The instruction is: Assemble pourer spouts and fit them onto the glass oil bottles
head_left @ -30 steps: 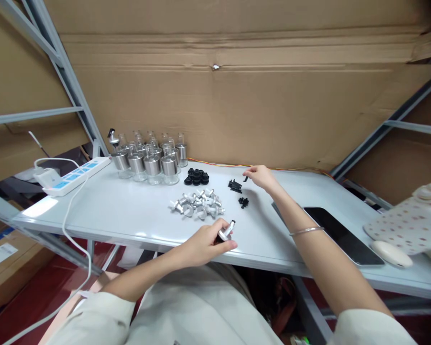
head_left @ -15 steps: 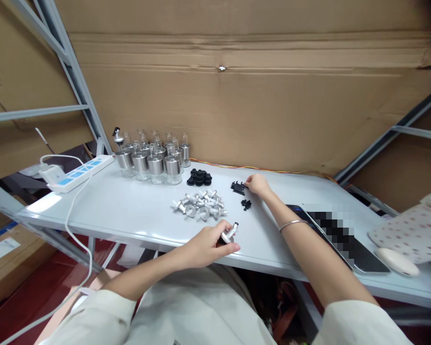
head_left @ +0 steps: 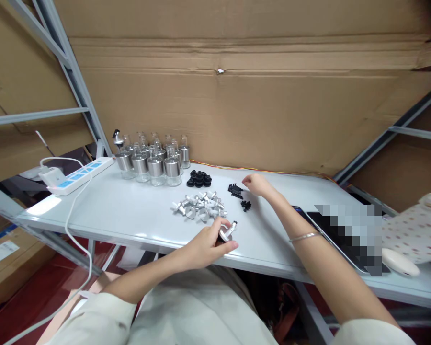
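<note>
My left hand (head_left: pixel 210 242), near the front edge of the table, is wrapped around a silver bottle pourer (head_left: pixel 228 231) with a short black tip. Its lower part is hidden by the fingers. Farther back, my right hand (head_left: pixel 257 184) has its fingers pinched together just right of a small group of black plastic strips (head_left: pixel 235 190). Whatever lies between those fingertips is too small to make out. A little heap of tiny black parts (head_left: pixel 246 205) sits below that hand. Silver-and-white pourer tops (head_left: pixel 201 206) lie piled left of centre, with black round stoppers (head_left: pixel 198 178) behind them.
Several glass bottles with metal sleeves (head_left: pixel 155 166) stand at the back left, one topped by a pourer. A power strip (head_left: pixel 81 176) with a white cable lies at the left edge. Dark flat devices (head_left: pixel 339 239) and a white oval object (head_left: pixel 400 261) lie at right.
My right hand has come slightly away from the black strips, which now lie a bit differently. My left hand keeps the pourer in nearly the same place.
</note>
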The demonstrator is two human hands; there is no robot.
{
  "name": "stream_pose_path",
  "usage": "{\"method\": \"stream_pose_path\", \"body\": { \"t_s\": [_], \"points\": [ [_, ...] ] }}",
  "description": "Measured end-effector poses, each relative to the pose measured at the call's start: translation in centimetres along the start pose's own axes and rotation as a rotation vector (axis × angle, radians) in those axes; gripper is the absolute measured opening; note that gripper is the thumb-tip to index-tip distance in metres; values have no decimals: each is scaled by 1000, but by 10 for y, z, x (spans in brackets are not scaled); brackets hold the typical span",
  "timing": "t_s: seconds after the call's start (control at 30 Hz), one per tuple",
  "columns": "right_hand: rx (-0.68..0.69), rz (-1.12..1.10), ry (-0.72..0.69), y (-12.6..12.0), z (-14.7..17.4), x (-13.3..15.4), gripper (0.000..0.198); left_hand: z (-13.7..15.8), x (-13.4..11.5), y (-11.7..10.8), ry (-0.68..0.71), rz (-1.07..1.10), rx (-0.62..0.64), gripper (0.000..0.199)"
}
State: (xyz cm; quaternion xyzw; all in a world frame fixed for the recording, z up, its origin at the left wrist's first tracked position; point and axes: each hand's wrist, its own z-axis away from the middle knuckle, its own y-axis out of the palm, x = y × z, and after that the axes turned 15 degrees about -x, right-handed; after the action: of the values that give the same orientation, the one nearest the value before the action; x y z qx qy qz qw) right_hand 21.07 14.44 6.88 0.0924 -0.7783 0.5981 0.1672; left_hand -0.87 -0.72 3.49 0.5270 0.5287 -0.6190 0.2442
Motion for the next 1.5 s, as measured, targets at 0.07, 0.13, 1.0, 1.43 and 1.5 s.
{"method": "stream_pose_path", "body": {
  "t_s": [0.07, 0.13, 1.0, 1.43, 1.5],
  "points": [
    [-57, -42, -20, -14, 25, 7, 23, 0, 3, 2, -20, 51, -31, 33],
    [-93, -110, -48, -18, 61, 13, 26, -1, 7, 4, -25, 104, -51, 31],
    [-137, -1361, 162, 32, 167, 24, 24, -6, 13, 6, 82, 89, -22, 35],
    [-137, -1561, 388, 33, 173, 45, 25, -6, 10, 7, 9, 106, -97, 23],
    [-125, -1633, 435, 34, 173, 47, 24, -6, 12, 7, 26, 95, -91, 20]
  ]
}}
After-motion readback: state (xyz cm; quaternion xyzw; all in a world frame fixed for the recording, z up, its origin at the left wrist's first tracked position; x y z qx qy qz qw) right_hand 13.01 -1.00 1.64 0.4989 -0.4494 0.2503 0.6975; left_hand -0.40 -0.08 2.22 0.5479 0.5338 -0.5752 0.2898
